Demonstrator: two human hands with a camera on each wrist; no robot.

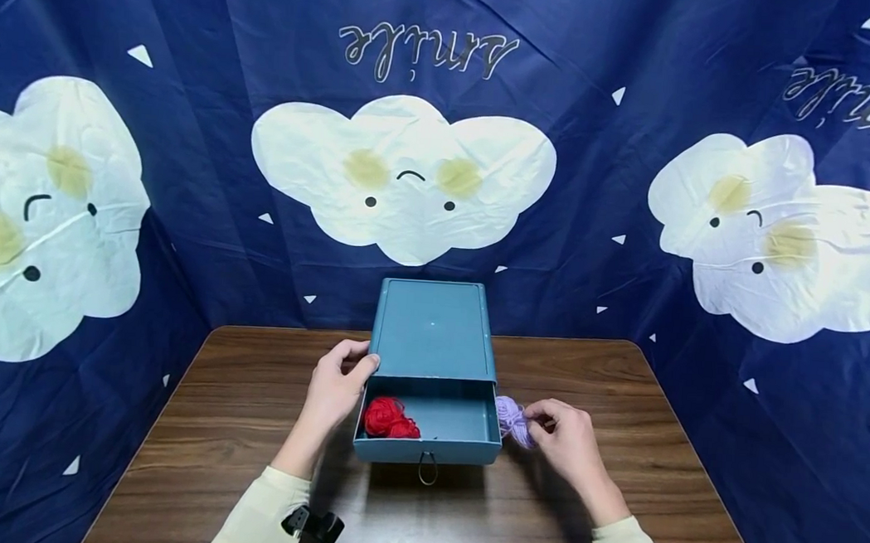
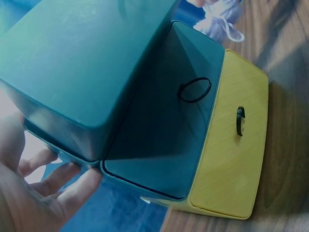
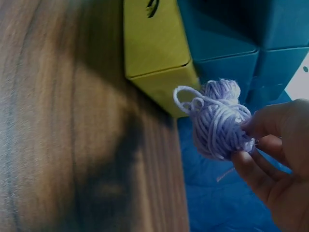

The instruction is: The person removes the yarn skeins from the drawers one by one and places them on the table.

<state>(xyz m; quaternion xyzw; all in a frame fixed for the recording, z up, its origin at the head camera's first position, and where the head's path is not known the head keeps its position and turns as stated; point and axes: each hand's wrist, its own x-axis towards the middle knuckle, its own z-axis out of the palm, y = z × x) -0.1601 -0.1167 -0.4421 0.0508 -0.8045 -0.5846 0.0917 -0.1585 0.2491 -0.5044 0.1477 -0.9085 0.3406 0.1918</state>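
A teal drawer unit (image 1: pixel 431 329) stands on the table with its top drawer (image 1: pixel 431 451) pulled out. Inside that drawer, toward the left, lies a ball of red yarn (image 1: pixel 389 418). My left hand (image 1: pixel 334 386) rests against the unit's left side, thumb near the front top corner; in the left wrist view its fingers (image 2: pixel 79 186) touch the teal side. Just right of the drawer, my right hand (image 1: pixel 567 437) pinches a ball of lilac yarn (image 3: pixel 222 121) between thumb and fingers. A loose loop of the strand sticks out from it.
Below the open drawer are a closed teal drawer (image 2: pixel 164 121) with a black ring handle and a yellow drawer (image 2: pixel 231 140). The wooden table (image 1: pixel 231 425) extends on both sides. A navy curtain (image 1: pixel 583 289) with cloud prints hangs behind.
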